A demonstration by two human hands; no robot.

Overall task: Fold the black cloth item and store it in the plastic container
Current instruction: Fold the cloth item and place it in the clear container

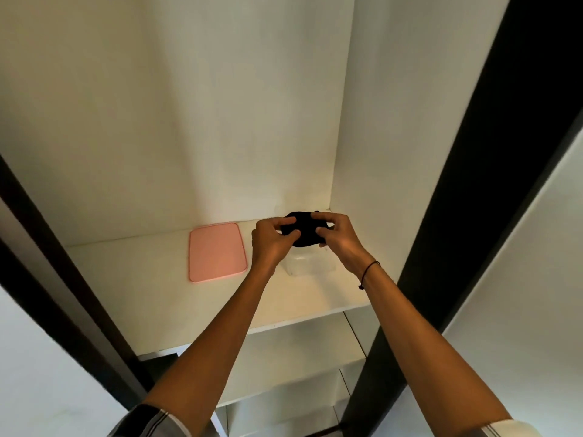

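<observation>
A small bunched black cloth [303, 228] is held between both hands above a clear plastic container [307, 263] that stands on the white shelf [220, 298]. My left hand [271, 241] grips the cloth's left side with fingers curled over it. My right hand [334, 234] pinches its right side. The container's far part is hidden behind the cloth and hands. Whether the cloth touches the container cannot be told.
A pink rectangular lid [217, 252] lies flat on the shelf left of the container. White cupboard walls close in behind and at the right. Dark door frames [467, 184] stand at both sides. Lower shelves [284, 357] sit beneath.
</observation>
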